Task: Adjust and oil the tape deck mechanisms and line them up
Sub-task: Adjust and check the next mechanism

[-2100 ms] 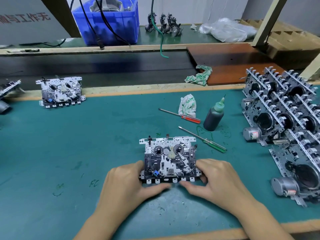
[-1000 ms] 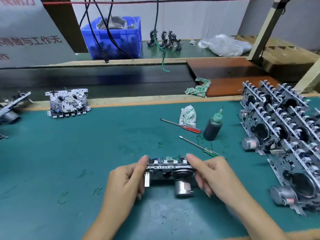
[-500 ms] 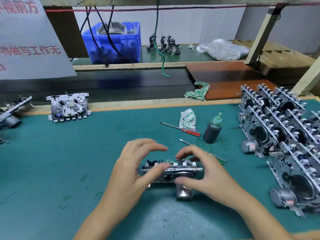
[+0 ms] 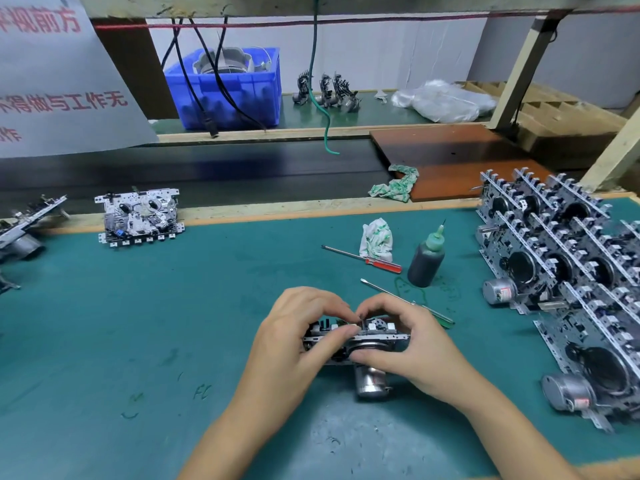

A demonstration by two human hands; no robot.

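A tape deck mechanism stands on edge on the green mat, its silver motor pointing toward me. My left hand grips its left end, thumb across the front plate. My right hand grips the right end, thumb under the plate and fingertips curled over the top edge. The fingertips of both hands meet over the top of the mechanism and hide the parts there. A dark oil bottle with a green nozzle stands upright behind my hands.
Rows of tape decks stand lined up on the right. A single deck lies flat at the back left, another at the left edge. A red-handled screwdriver, a green-handled one and a rag lie near the bottle.
The mechanism lay flat two seconds ago; both hands tipped it up onto its edge with the motor toward me. Since then my fingers have curled over its top edge and closed together.
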